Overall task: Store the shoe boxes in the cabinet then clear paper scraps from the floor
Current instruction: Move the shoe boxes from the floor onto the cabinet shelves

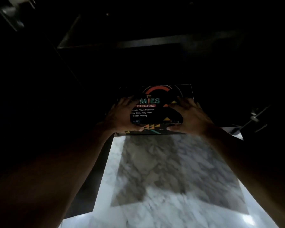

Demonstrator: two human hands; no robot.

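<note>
A black shoe box (pixel 156 102) with coloured lettering and orange and yellow triangles sits at the mouth of a dark cabinet (pixel 138 66), low down near the floor. My left hand (pixel 122 114) grips its left side, fingers spread over the lid and thumb on the front edge. My right hand (pixel 187 114) holds the right side the same way. The box's back half lies in shadow inside the cabinet. No paper scraps show in this view.
A marble-patterned floor (pixel 163 178) stretches from the cabinet toward me. An open cabinet door with metal hinges (pixel 255 117) stands at the right. A dark door panel (pixel 92 170) lines the left. A dim shelf edge (pixel 155 43) runs above.
</note>
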